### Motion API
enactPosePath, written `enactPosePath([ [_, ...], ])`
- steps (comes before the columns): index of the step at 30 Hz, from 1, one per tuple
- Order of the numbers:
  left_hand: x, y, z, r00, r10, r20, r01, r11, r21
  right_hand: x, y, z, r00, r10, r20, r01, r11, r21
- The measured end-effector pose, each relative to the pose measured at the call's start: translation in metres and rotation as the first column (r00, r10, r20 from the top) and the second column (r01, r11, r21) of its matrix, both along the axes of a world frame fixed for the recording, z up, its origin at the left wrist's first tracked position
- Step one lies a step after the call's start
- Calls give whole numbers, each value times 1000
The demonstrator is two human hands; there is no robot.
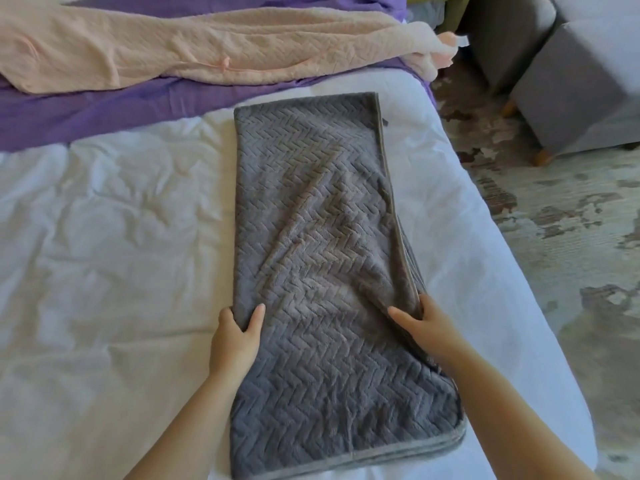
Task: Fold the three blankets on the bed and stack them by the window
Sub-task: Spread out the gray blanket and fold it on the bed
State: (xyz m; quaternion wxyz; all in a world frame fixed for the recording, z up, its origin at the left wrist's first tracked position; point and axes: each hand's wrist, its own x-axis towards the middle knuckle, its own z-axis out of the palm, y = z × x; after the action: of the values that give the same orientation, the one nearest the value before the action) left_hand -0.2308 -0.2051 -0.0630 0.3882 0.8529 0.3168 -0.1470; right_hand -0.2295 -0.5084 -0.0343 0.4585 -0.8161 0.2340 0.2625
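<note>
A home bedroom: white-sheeted bed (104,237), patterned rug (554,220), grey ottoman (571,98).

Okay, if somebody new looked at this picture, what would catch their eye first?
The grey blanket, folded into a long strip, lies on the white bed right in front of the person. The left hand and right hand grip its two side edges. Beyond it, a rumpled peach blanket lies on a purple blanket across the far end.

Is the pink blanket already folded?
No, the pink blanket lies loose and rumpled over the purple blanket; only the gray blanket is folded into a strip.
</note>
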Motion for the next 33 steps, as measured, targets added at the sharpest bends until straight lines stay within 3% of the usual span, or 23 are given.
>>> enactPosePath([
  [5, -35, -6, -3, 1000, 7, 15, -8, 1000, 14, 17, -6, 6, 965, -145, -217, 189, 963, 194],
  [8, -44, -7, -2, 1000, 10, 19, -11, 997, 71, 27, -7, 10, 966, -144, -215, 216, 906, 364],
  [12, -54, -2, 0, 998, 9, 55, -18, 986, 167, 18, -20, 0, 945, -312, 99, 301, 947, 113],
  [15, -56, -6, 3, 1000, 13, 27, -19, 970, 242, 8, -25, -6, 955, -290, 61, 280, 951, 131],
  [20, -47, -18, 13, 955, -261, 141, 144, 825, 547, 39, -25, 2, 979, -191, -66, 200, 965, 172],
  [25, 0, -32, 13, 854, -500, 145, 361, 769, 528, 95, -14, 8, 968, -193, -160, 236, 915, 326],
  [30, 54, -37, 10, 816, -558, 149, 441, 769, 463, 140, -5, 6, 955, -273, -118, 297, 862, 410],
  [33, 82, -34, 7, 773, -625, 110, 520, 722, 457, 164, -3, 7, 934, -297, -198, 356, 813, 460],
])
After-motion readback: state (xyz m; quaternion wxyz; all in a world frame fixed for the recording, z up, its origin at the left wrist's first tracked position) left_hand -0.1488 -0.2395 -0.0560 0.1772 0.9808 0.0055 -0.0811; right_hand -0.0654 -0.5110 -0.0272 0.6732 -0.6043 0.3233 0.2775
